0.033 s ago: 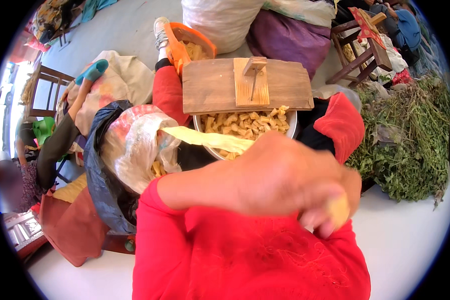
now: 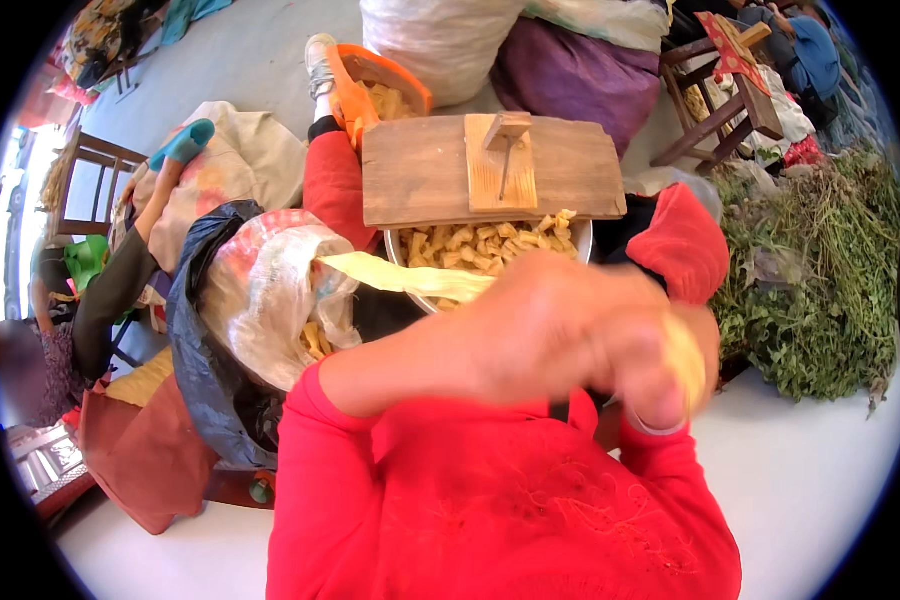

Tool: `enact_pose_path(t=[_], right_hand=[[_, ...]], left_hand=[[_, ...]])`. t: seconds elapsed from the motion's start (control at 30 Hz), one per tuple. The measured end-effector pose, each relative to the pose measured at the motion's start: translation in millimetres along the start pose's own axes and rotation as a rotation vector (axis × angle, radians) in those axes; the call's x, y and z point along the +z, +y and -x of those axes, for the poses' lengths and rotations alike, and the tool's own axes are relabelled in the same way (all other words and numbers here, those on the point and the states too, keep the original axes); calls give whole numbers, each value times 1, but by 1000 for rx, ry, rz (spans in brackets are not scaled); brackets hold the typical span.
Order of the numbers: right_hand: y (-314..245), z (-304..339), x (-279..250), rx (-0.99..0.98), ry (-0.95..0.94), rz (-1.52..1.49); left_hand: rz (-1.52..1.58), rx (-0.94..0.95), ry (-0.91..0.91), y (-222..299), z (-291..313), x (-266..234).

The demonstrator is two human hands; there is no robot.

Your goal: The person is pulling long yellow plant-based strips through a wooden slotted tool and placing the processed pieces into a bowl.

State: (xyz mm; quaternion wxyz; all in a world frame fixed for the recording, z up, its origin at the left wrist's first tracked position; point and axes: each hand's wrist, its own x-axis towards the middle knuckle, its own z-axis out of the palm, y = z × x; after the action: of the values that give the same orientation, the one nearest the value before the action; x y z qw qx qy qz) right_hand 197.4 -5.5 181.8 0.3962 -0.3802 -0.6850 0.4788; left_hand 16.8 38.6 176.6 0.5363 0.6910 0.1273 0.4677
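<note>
Head view: hands (image 2: pixel 610 335) together gripping a yellow strip (image 2: pixel 400 275), a gap separating them from the plank (image 2: pixel 415 175) edge.

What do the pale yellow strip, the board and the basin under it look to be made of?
Pale yellow strip: possibly dried plant material; flat and faintly streaked, but the look doesn't settle it.
Board: wood, apparently unvarnished; brown, grainy and worn-edged.
Basin: perhaps metal, possibly plastic; only a smooth, light rim shows clearly.
</note>
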Motion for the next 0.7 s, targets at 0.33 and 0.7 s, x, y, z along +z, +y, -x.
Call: enact_pose_path(t=[0.33, 0.7], right_hand=[[118, -48, 43, -23, 551, 292], [140, -33, 44, 10, 320, 747]], left_hand=[[434, -610, 275, -86, 43, -2], [-649, -393, 291, -130, 86, -6]])
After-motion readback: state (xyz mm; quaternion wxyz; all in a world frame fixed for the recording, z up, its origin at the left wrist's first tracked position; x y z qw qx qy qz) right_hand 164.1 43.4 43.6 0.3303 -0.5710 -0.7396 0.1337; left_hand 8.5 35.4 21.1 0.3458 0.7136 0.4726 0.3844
